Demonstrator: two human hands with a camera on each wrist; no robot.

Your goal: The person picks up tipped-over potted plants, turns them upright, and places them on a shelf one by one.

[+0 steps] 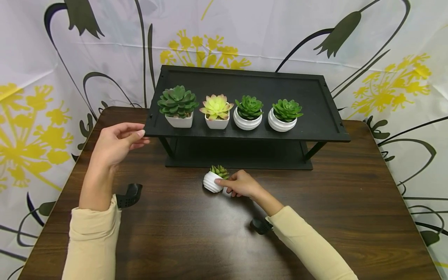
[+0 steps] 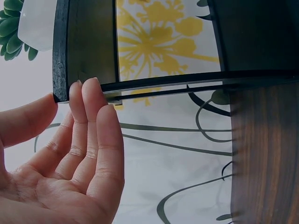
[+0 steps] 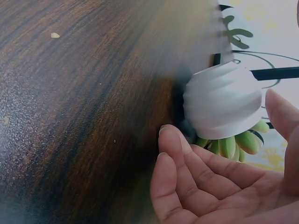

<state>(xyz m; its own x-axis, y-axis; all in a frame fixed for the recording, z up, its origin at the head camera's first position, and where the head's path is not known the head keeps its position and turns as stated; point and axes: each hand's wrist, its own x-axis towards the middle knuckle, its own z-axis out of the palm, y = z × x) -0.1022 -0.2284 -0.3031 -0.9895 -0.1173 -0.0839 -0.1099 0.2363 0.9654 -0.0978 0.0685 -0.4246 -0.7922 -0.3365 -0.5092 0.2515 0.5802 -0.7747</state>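
White ribbed ceramic, lying on its side: that is the small potted succulent at the right hand, on the wooden table just in front of the black two-tier shelf. It will likely be light but hard and smooth, the glaze a little slippery and chippable, with stiff leaves probably of plastic; the ribbed wall of the pot looks the safest place to take hold, not the rosette.

The right hand is partly open, fingers loosely bent, its forefinger laid on the pot's side in the head view. In the wrist view the thumb is near the pot's other side, but whether it closes a grip I cannot tell.

The left hand is open and relaxed, its straight fingertips touching the left front corner of the shelf's top board.

On that board four potted succulents stand upright in a row: two in square pots, two in round ribbed pots. A floral curtain hangs behind.
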